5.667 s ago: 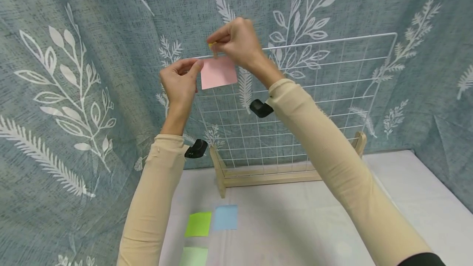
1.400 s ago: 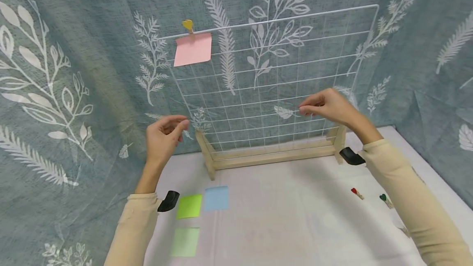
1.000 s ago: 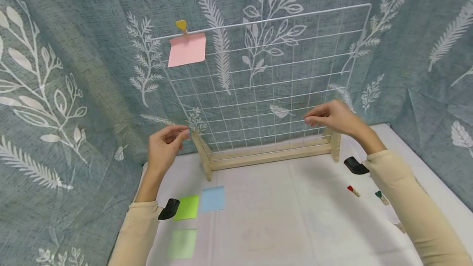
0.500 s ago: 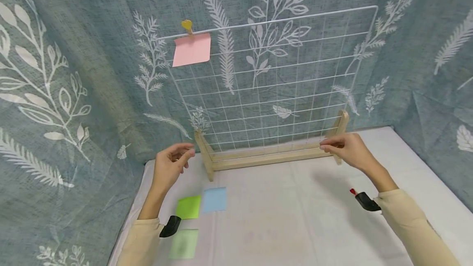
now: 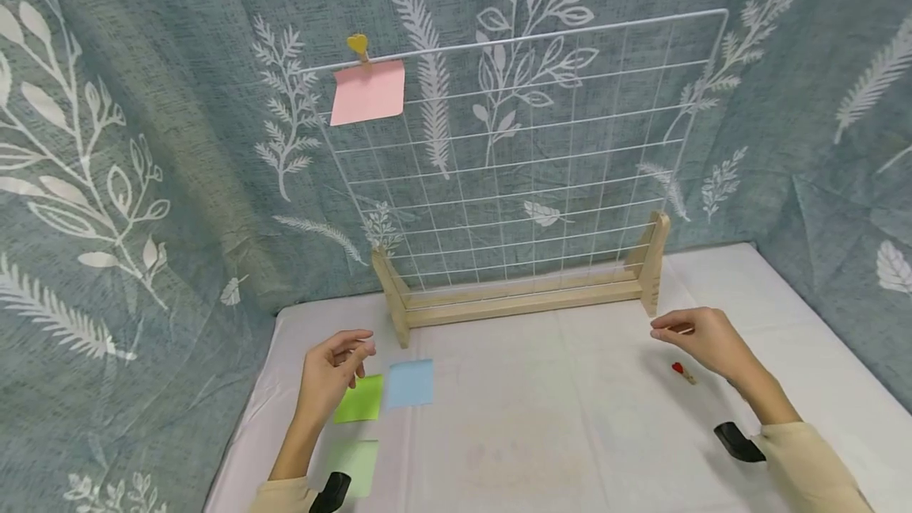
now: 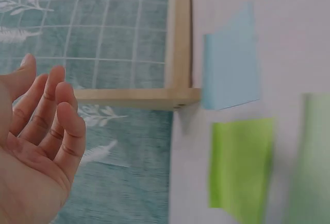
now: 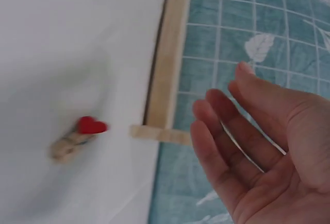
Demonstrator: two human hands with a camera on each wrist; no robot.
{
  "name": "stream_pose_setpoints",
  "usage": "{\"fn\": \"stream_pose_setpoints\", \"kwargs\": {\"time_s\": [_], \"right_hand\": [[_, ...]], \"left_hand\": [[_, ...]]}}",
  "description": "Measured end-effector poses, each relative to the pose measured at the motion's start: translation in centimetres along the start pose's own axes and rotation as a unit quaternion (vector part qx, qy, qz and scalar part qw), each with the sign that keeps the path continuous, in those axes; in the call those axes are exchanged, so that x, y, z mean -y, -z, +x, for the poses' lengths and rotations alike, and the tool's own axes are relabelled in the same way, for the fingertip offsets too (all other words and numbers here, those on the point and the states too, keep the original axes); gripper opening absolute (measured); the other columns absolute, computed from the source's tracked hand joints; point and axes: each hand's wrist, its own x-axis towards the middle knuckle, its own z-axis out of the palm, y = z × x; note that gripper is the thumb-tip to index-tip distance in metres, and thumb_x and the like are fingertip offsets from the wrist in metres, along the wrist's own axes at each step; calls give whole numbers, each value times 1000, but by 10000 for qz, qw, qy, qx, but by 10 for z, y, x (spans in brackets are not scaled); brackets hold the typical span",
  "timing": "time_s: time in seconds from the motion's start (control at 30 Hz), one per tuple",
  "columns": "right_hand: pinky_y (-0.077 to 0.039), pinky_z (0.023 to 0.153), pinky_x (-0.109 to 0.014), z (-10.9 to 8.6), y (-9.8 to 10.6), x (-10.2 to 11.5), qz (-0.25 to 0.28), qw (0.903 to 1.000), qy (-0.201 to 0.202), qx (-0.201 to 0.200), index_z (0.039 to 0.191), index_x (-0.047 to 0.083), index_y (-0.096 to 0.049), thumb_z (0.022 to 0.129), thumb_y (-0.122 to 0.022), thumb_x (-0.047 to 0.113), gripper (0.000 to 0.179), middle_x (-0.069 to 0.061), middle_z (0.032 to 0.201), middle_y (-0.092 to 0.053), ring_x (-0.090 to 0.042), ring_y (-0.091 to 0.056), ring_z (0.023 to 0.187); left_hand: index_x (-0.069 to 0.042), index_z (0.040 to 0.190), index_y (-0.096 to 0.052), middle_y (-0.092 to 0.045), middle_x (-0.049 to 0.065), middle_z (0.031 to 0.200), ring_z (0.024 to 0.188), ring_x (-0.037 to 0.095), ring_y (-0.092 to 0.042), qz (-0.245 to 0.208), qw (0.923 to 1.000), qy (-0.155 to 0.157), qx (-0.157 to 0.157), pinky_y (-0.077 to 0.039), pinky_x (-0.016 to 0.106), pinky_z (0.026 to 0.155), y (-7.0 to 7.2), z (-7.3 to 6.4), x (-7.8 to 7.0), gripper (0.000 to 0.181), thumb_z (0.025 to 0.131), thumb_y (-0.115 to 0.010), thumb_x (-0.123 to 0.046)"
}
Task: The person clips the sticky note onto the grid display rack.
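My left hand [image 5: 329,374] hovers over the bright green sticky note [image 5: 359,400] with loosely bent fingers and nothing in them; the left wrist view shows the palm bare. The blue sticky note [image 5: 410,383] and the pale green sticky note [image 5: 362,461] lie beside it on the table. My right hand [image 5: 708,339], also relaxed and holding nothing, is just above a small clothespin with a red heart [image 5: 684,373], seen closer in the right wrist view [image 7: 77,137]. A pink sticky note [image 5: 368,93] hangs at the grid's top left under a clothespin with a yellow heart [image 5: 359,46].
A white wire grid [image 5: 513,149] stands upright in a wooden base [image 5: 523,305] at the back of the white-covered table [image 5: 527,418]. Patterned blue-green fabric [image 5: 192,204] surrounds the table behind and at the sides.
Since the oldest frame both hands have left the pink note, which now hangs from the grid under the yellow-heart clothespin. Both hands have come down towards the table, the right one farther to the right.
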Motion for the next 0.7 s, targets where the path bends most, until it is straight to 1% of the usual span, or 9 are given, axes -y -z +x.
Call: {"fn": "stream_pose_setpoints", "kwargs": {"time_s": [0.13, 0.2, 0.33, 0.4, 0.47, 0.57, 0.7], "right_hand": [[-60, 68, -41, -10, -6, -11, -96, 9999, -125, -60, 101, -2, -75, 87, -75, 13, 20, -19, 97, -72, -31, -70, 81], [-60, 69, -42, -13, -8, -15, -135, 9997, -197, -37, 101, -2, -75, 86, -76, 12, 21, -20, 98, -72, -33, -70, 82], [-58, 64, -35, -20, -10, -21, -148, 9990, -404, 75, 103, -3, -73, 85, -77, 11, 23, -18, 96, -72, -31, -70, 82], [-55, 61, -32, -23, -12, -23, -88, 9979, -614, 171, 105, -4, -72, 84, -77, 11, 26, -17, 94, -72, -28, -69, 79], [-53, 60, -31, -26, -15, -26, -66, 9968, -763, 212, 105, -5, -71, 84, -77, 11, 27, -16, 91, -72, -25, -68, 78], [-53, 63, -32, -31, -20, -31, -141, 9964, -817, 198, 104, -4, -72, 82, -78, 9, 26, -13, 90, -72, -22, -68, 76], [-53, 65, -31, -37, -25, -35, -125, 9974, -696, 144, 100, -4, -72, 80, -79, 5, 24, -10, 89, -73, -22, -67, 76]], "left_hand": [[2, 110, -69, -70, 20, 89, 54, 18, -56, -139, 9996, 252, 33, -47, 27, 43, -6, -10, 9, 18, 94, -66, -5], [3, 111, -68, -71, 20, 89, 54, 21, -56, -151, 9992, 370, 25, -47, 27, 42, -8, -14, 14, 19, 94, -65, -4], [6, 111, -67, -71, 18, 87, 54, 23, -56, -156, 9983, 559, -61, -47, 27, 42, -9, -20, 19, 20, 94, -66, -5], [7, 111, -66, -71, 17, 86, 54, 21, -56, -131, 9980, 612, -79, -47, 26, 42, -9, -24, 22, 22, 93, -67, -6], [8, 111, -66, -71, 17, 87, 54, 19, -56, -114, 9975, 697, -98, -46, 24, 43, -8, -27, 24, 23, 93, -67, -6], [9, 112, -65, -71, 17, 88, 55, 16, -56, -128, 9958, 888, -154, -47, 23, 44, -6, -32, 28, 24, 93, -67, -6], [8, 114, -65, -71, 14, 87, 57, 14, -56, -294, 9897, 1368, -306, -48, 23, 46, -5, -40, 34, 26, 94, -66, -9]]}}
